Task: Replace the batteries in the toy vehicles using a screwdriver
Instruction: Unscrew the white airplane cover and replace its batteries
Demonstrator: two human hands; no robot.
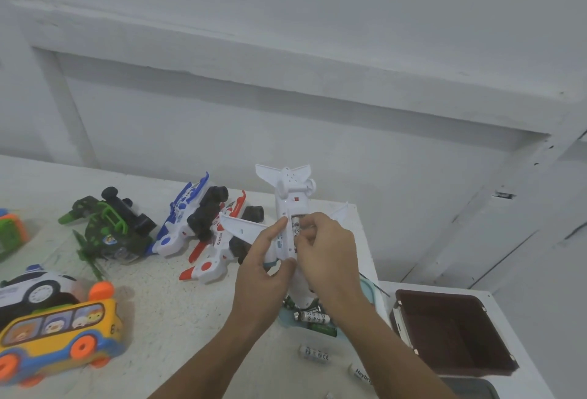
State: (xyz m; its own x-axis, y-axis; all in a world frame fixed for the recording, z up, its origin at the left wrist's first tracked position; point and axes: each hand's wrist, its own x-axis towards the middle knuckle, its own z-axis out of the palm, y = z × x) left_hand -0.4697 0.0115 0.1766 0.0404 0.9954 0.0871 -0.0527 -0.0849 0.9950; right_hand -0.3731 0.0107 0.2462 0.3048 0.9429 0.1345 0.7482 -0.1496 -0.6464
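One pale speckled surface (190, 319) carries everything. The white plane (287, 195) is held up over its far right corner, belly toward the camera and tail pointing away. Right of and nearer than the plane stands a brown box (454, 332), open at the top. Far to the plane's left, near the front edge, lies a yellow bus (60, 332) with orange wheels, and a white police car (35, 287) sits just behind it. Three upturned toys lie in a row left of the plane: a dark green vehicle (108, 227) farthest off, then a blue and white one (181, 221), then a red and white one (216, 249) partly behind the plane's wing.

The left hand (266, 271) has its grip clamped round the plane's body, forefinger stretched along it. The right hand (327, 246) has its grip closed on a battery (295, 224) lying in the plane's open belly slot.

Below the plane, behind the wrists, a teal-rimmed tray (371, 290) holds several spare batteries (313, 316). Nearer than the tray, a loose battery (313, 353) lies on the surface, with a second loose battery (360, 374) to its right.
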